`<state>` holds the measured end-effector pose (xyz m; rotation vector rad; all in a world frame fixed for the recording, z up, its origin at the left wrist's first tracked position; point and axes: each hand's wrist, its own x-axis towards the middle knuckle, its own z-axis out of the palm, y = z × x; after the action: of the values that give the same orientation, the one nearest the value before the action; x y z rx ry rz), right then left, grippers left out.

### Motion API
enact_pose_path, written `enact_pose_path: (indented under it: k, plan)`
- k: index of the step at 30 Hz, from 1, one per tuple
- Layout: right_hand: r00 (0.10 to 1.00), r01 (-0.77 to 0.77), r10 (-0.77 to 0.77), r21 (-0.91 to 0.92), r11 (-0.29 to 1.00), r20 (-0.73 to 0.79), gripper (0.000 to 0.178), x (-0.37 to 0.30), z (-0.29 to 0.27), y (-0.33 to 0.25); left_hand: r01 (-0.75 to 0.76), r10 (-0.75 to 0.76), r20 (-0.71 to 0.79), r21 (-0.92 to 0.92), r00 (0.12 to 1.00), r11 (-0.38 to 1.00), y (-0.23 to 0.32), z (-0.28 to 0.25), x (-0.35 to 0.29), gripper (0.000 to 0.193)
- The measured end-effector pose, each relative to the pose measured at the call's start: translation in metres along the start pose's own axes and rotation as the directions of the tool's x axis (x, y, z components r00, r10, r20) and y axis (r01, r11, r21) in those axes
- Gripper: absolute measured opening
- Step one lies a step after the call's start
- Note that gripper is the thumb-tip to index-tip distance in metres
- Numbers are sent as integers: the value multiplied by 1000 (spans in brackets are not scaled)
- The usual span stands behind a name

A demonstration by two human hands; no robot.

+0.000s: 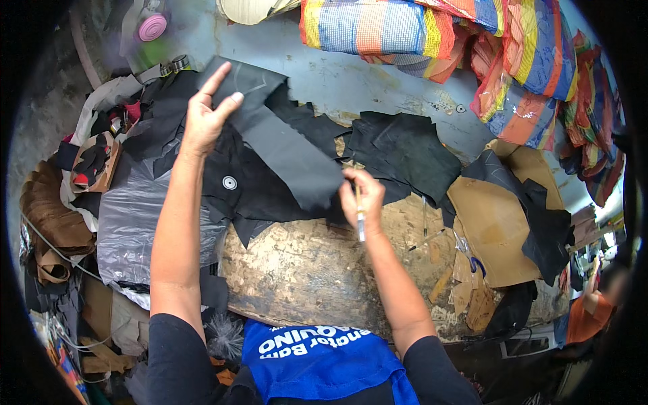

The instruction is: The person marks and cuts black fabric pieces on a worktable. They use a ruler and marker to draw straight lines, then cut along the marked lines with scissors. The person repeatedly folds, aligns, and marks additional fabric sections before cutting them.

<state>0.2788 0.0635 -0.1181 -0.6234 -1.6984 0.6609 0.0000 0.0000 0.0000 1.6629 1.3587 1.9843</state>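
Dark grey sheet (290, 152) runs diagonally from upper left of centre to mid-frame, over black pieces (401, 145) heaped across the middle. Left hand (204, 125) at the sheet's upper left end, thumb and index finger spread; can't tell if it pinches the sheet or just rests on it. Right hand (363, 196) near frame centre, fingers closed on a slim pen-like tool (360, 229), beside the sheet's lower right end; contact with the sheet unclear, some blur.

Work surface (304, 270), centre to lower right: worn wood, patchy tan and dark, scuffed, front edge curved by the lens. On its right part: two thin sticks or pens, blue-handled scissors (477, 264), tan scraps, a big brown board (493, 219) with black material over its right side. White ringed disc (230, 182) on black material, left of centre.

Room: pale blue-grey flat surface (324, 77) behind, upper centre. Striped woven bundles (378, 34) in blue, orange and yellow, top centre to upper right. Pink round item (152, 28), upper left. Left side crowded: open box (104, 165) with scraps, brown folded material (57, 209), grey plastic sheeting (152, 233). Blue printed cloth (324, 368), bottom centre, at the wearer's front. Another person (587, 317) in orange, far right edge, partly cut off.
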Motion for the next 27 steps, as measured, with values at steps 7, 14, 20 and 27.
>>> enact_pose_path:
  k: [7,14,20,27]
  plan:
    - [947,-192,180,17,981,265,58,-27,-23,-16,188,-180,55,-304,982,934,17,37,-54,61]
    - [662,-703,378,711,13,647,102,-80,11,-32,211,-170,126,-637,977,741,69,67,-77,70]
    - [671,-713,530,648,268,518,54,-86,-68,-38,190,-225,-146,-220,963,957,50,66,-178,65]
    - [591,-735,739,-163,659,323,41,-159,-145,-1,913,-930,-29,208,365,352,59,37,-339,53]
